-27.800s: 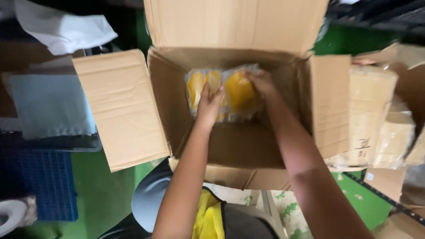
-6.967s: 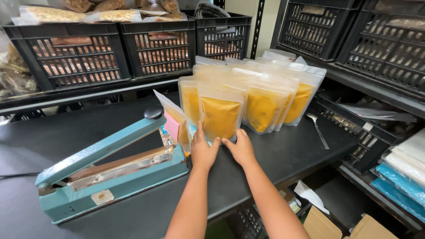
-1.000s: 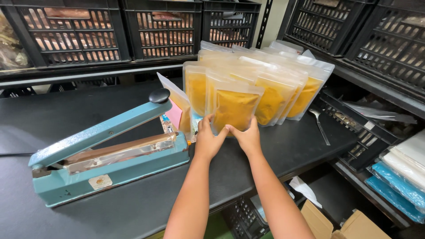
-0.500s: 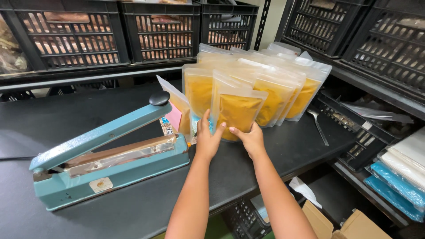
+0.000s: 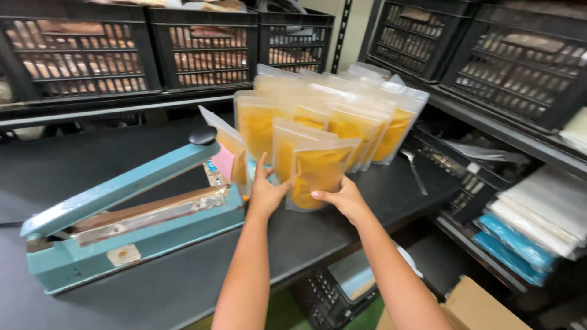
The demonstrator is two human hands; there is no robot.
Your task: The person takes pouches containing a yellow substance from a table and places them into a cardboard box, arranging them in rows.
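Two clear stand-up pouches of yellow powder (image 5: 315,171) stand upright at the front of a dark table (image 5: 153,275). My left hand (image 5: 264,190) presses their left side and my right hand (image 5: 342,197) cups the lower right corner, so both hands clasp them together. Just behind stands a larger group of the same yellow pouches (image 5: 342,107) in rows. A teal heat sealer (image 5: 131,211) with its arm raised sits to the left of my left hand.
Black plastic crates (image 5: 202,49) line the shelf behind and more crates (image 5: 513,55) the shelf to the right. A metal spoon (image 5: 414,170) lies right of the pouches. Stacked blue and white packets (image 5: 532,226) and a cardboard box (image 5: 471,308) are at lower right.
My hands have drawn the front pouches slightly toward me and away from the rows behind. The sealer has not moved.
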